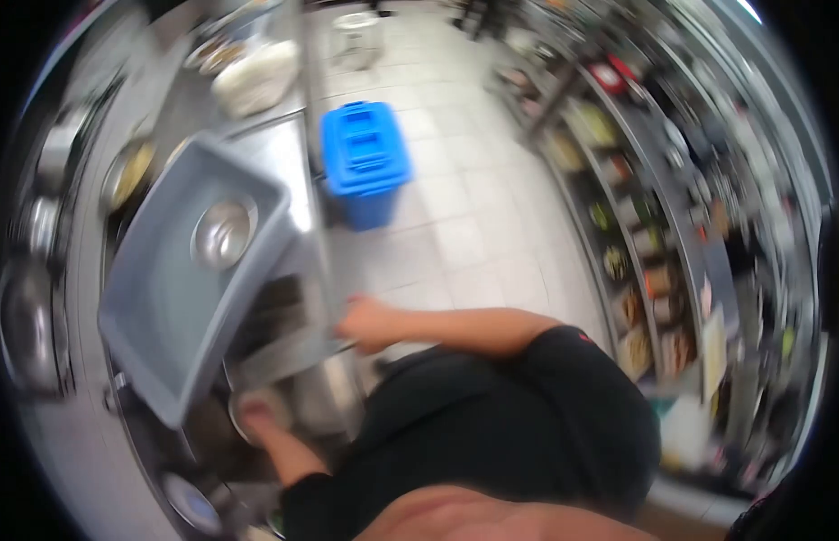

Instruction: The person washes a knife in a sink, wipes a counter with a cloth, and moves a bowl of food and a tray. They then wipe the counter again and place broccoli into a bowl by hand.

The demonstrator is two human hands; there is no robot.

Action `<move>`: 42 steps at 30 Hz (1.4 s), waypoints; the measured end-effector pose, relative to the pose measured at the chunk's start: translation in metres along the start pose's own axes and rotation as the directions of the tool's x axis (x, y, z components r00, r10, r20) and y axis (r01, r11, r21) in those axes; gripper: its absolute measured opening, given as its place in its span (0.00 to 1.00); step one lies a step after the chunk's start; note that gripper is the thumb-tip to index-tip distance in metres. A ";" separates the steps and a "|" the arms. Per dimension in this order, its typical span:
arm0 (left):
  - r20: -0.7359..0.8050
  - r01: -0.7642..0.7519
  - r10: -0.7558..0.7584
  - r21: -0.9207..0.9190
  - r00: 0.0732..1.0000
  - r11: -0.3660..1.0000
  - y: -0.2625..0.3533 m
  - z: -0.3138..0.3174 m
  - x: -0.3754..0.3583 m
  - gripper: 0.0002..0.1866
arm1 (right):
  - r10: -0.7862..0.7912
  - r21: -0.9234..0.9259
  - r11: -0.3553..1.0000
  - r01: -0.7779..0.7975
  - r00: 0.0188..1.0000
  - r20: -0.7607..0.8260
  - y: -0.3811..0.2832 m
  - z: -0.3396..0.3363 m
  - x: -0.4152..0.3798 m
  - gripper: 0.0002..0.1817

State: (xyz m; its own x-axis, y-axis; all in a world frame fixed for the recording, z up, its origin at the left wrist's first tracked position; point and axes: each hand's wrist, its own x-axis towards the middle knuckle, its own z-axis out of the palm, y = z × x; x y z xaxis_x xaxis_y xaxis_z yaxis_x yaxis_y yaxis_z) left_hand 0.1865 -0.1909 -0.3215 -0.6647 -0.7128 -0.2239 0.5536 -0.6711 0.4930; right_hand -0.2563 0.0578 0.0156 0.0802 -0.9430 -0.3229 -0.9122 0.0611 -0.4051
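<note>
My left hand [260, 417] is low over the sink area, next to a round, pale-rimmed vessel [237, 426]. Motion blur hides its fingers and whether it grips the rim. My right hand [367, 325] is at the counter's front edge with its fingers curled. What it holds, if anything, is too blurred to make out. Beyond my hands, a large grey plastic tub [154, 338] sits tilted across the metal counter. Inside the tub is a round shiny metal bowl [225, 236].
A blue lidded bin [365, 149] stands on the tiled floor beside the counter [289, 167]. A white bulky bag or container [257, 79] is farther along it. Metal pans and bowls line the left side. Shelves [609, 180] with food containers run along the right.
</note>
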 end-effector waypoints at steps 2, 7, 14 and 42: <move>-0.644 0.142 -0.032 0.120 0.764 0.983 -0.058 0.038 0.011 0.16 | 0.035 0.015 0.999 -0.034 0.999 -0.034 0.008 -0.002 -0.025 0.14; -0.707 0.201 0.151 0.390 0.691 0.899 -0.080 0.126 0.038 0.12 | -0.005 0.015 1.000 0.009 0.970 -0.245 0.048 0.013 -0.095 0.11; -0.297 0.073 0.661 0.936 0.689 0.345 -0.178 0.306 0.079 0.12 | 0.272 0.320 0.941 -0.110 0.810 -0.519 0.144 0.079 -0.227 0.10; -0.012 0.407 -0.986 0.910 -0.169 -0.081 -0.880 0.782 -0.160 0.07 | 0.944 0.878 0.160 -0.451 -0.191 -0.271 0.277 0.185 -0.733 0.18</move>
State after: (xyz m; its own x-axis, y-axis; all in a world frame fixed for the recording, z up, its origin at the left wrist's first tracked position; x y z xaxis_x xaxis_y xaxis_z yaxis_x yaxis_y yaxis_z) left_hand -0.5867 0.6735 -0.0616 -0.4274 0.7795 -0.4579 -0.7717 -0.0508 0.6339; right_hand -0.4934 0.8262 -0.0184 -0.9848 0.1494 -0.0891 0.1702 0.7221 -0.6706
